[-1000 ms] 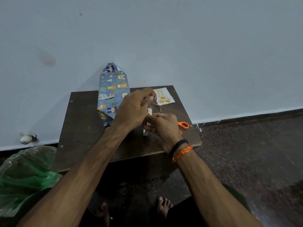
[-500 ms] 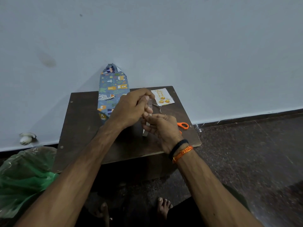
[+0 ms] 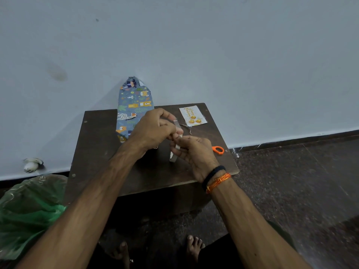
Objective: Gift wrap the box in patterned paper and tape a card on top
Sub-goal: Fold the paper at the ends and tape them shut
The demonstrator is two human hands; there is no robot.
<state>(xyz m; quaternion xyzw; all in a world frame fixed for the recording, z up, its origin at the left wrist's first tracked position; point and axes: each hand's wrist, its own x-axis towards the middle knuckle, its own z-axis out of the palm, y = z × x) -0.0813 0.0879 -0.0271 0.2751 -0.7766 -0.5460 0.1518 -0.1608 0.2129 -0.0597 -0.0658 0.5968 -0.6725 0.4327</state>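
Dark table (image 3: 108,152) unchanged; left hand (image 3: 153,131) fingers now pinch drawn tape strip; right hand (image 3: 194,152) grips tape roll (image 3: 173,157)

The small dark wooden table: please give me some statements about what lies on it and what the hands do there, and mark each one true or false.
1. The white greeting card with gold balls lies flat on the small dark wooden table, apart from the parcel. True.
2. The long parcel in blue animal-patterned paper already carries the card. False: nothing is taped on it.
3. The right hand holds the white roll of tape. True.
4. The left hand lies flat and open. False: its grip pinches the tape strip.
5. The orange-handled scissors lie left of the parcel. False: they are at the table's right edge.
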